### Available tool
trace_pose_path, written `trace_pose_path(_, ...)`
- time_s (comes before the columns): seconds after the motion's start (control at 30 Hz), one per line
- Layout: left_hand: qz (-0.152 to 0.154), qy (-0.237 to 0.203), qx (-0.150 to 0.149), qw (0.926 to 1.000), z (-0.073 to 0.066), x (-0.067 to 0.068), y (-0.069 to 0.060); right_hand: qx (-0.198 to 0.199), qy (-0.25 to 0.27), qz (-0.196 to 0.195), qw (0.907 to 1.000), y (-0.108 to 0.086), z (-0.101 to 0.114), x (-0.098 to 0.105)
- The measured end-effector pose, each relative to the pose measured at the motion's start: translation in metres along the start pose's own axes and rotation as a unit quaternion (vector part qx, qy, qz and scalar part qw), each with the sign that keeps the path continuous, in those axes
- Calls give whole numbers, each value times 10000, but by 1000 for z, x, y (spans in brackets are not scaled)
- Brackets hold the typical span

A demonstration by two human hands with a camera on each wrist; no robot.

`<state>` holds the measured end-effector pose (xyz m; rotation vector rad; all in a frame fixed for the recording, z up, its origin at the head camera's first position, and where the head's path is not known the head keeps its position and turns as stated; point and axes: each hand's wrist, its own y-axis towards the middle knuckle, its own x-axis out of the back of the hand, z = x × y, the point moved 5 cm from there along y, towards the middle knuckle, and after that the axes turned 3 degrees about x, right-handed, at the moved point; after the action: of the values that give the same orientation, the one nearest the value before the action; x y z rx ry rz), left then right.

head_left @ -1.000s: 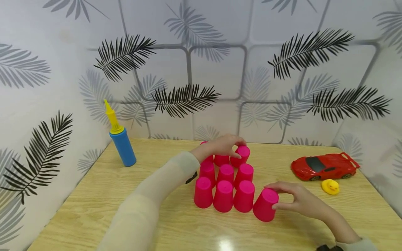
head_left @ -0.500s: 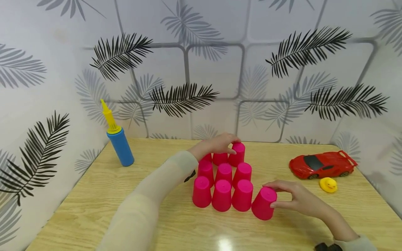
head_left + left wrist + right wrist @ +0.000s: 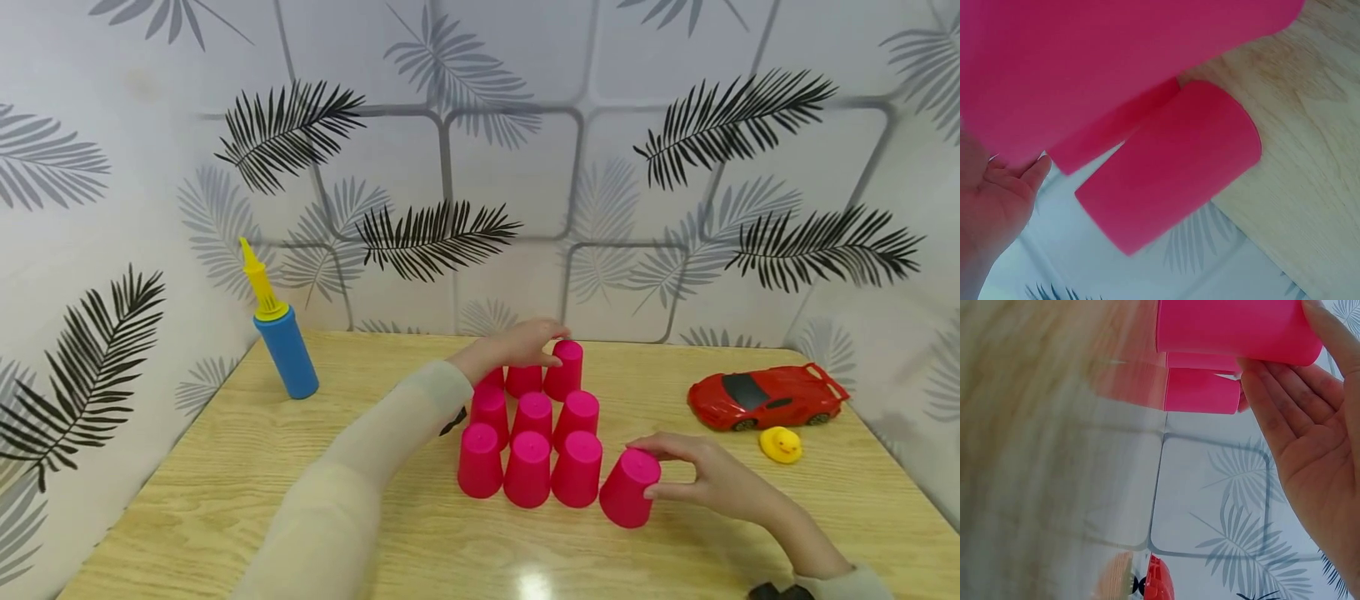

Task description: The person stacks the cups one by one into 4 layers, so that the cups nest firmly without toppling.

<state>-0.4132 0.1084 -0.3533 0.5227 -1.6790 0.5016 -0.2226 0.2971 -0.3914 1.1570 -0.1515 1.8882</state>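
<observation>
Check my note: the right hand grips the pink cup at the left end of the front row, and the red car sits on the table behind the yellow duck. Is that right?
Not quite: the right hand grips the pink cup at the right end of the front row, as the head view shows. The red car does sit on the table behind the yellow duck.

Yellow duck [image 3: 781, 446] beside red car [image 3: 768, 399]

Cups [image 3: 533, 417] — between pump [image 3: 287, 342], left, and car [image 3: 767, 400], right (duck [image 3: 781, 446] before it).
</observation>
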Motion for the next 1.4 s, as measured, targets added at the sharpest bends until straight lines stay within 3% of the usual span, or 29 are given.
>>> trace_pose_path(0.13, -571, -192, 43, 9982, 10, 15, -14, -74, -129, -204, 9997, -1, 0, 7)
trace_pose_path(0.23, -1144, -718, 155, 9907, 20, 33, -34, -282, -225, -461, 9983, -5, -6, 15)
trace_pose_path(0.33, -1742, -1469, 373, 9730, 34, 49, -58, -373, -227, -885, 9951, -10, -16, 26)
trace_pose_path(0.5, -2490, -2518, 593, 9333, 53, 60, -102, -574, -67, -1587, 9856, -18, -33, 40)
trace_pose_path(0.63, -2646, -3172, 570, 9089, 59, 53, -132, -696, -119, -2001, 9772, -15, -43, 47)
trace_pose_path(0.73, -2572, -3510, 551, 8987, 58, 41, -150, -710, -169, -2227, 9721, -6, -51, 51)
trace_pose_path(0.97, -2372, -3920, 287, 8884, 44, 13, -182, -836, -191, -2312, 9691, 21, -67, 49)
trace_pose_path(1.1, -2220, -4028, 191, 8877, 35, -2, -192, -815, -91, -2184, 9724, 38, -74, 41)
trace_pose_path(1.17, -2022, -4075, 196, 8903, 31, -10, -197, -845, -41, -2122, 9736, 45, -77, 38)
trace_pose_path(1.4, -1365, -3857, 145, 9124, 16, -29, -207, -1009, -191, -1755, 9791, 62, -90, 30)
